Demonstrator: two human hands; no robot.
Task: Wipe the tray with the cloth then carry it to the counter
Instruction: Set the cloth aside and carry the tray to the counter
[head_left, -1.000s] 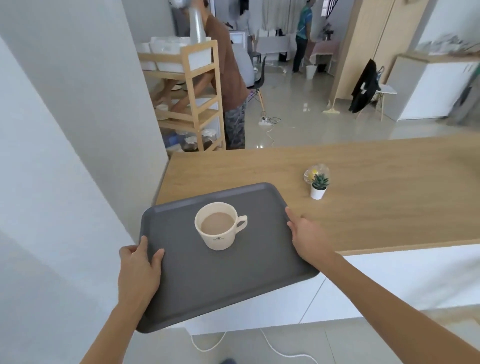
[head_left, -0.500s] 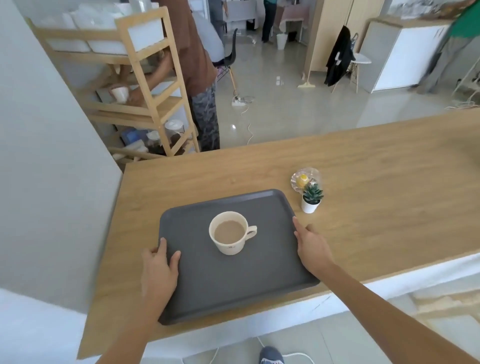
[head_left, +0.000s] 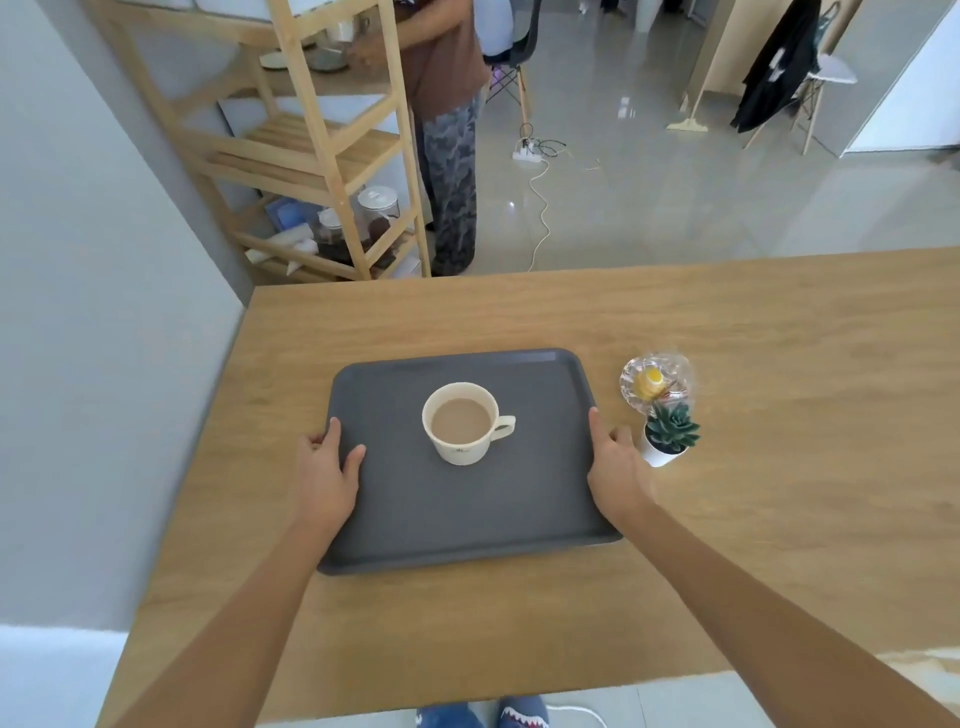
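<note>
Two bare forearms are reaching forward from the near edge of a wooden counter (head_left: 779, 364). The left hand (head_left: 324, 475) is curling over the left rim of a dark grey tray (head_left: 415, 519), thumb lying on its surface and the other fingers wrapping the edge. The right hand (head_left: 615, 467) is gripping the right rim the same way, one hand on each side, likely to keep the tray level. The tray appears to be lying flat on the counter, wholly on the wood (so the carrying seems finished). A cream cup (head_left: 462, 423) of milky brown drink is standing at the tray's centre, handle pointing right. Just right of the tray, a small potted succulent (head_left: 670, 436) is sitting almost against the right hand's fingers, with a clear glass ornament (head_left: 655, 382) behind it. No cloth is showing. Farther off, a wooden shelving rack (head_left: 322, 135) is standing on a glossy floor.
</note>
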